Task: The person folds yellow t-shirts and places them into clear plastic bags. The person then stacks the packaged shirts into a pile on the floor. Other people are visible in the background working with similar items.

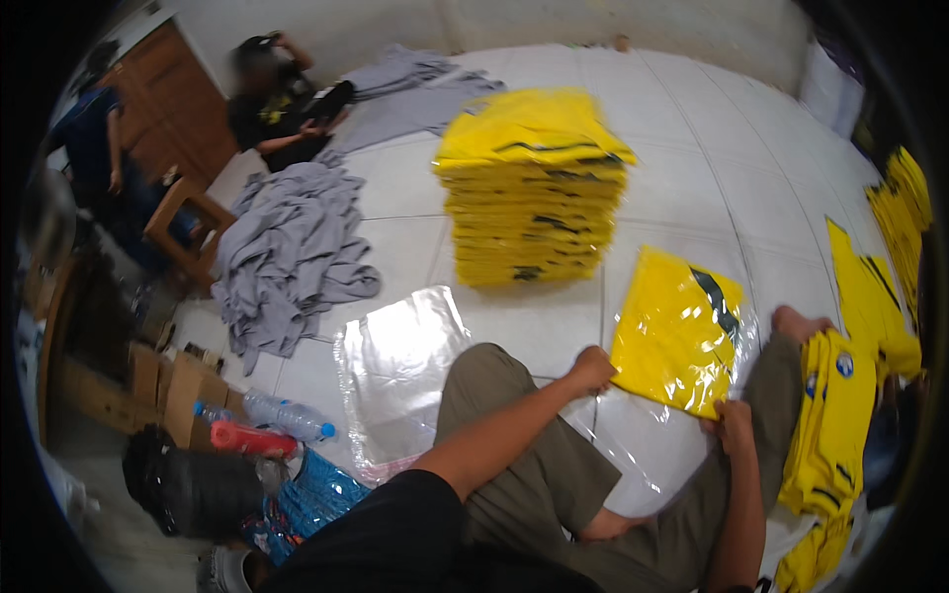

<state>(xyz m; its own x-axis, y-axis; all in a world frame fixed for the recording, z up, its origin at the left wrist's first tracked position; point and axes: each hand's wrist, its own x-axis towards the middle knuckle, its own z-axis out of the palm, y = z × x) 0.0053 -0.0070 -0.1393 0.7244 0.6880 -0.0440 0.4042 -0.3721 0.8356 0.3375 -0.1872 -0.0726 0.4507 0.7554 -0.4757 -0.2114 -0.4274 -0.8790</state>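
Note:
A folded yellow shirt [667,333] with a dark stripe lies inside a clear plastic bag, in front of my crossed legs. My left hand [593,370] grips the near left corner of the bagged shirt. At its near right corner, my right hand [730,424] pinches the edge. An unfilled flap of the clear bag [641,459] spreads from the shirt toward my shins. Beyond, a tall stack of bagged yellow shirts [530,215] stands on the tiles. Left of my knee lies a pile of flat clear plastic bags [404,356].
Folded yellow shirts [830,422] lie by my right leg, with more yellow garments [867,296] beyond. Crumpled grey cloth [296,244] is heaped at left. Plastic bottles [289,411], a red bottle [252,439] and cardboard boxes [189,396] stand nearby. A seated person [278,111] is at the back.

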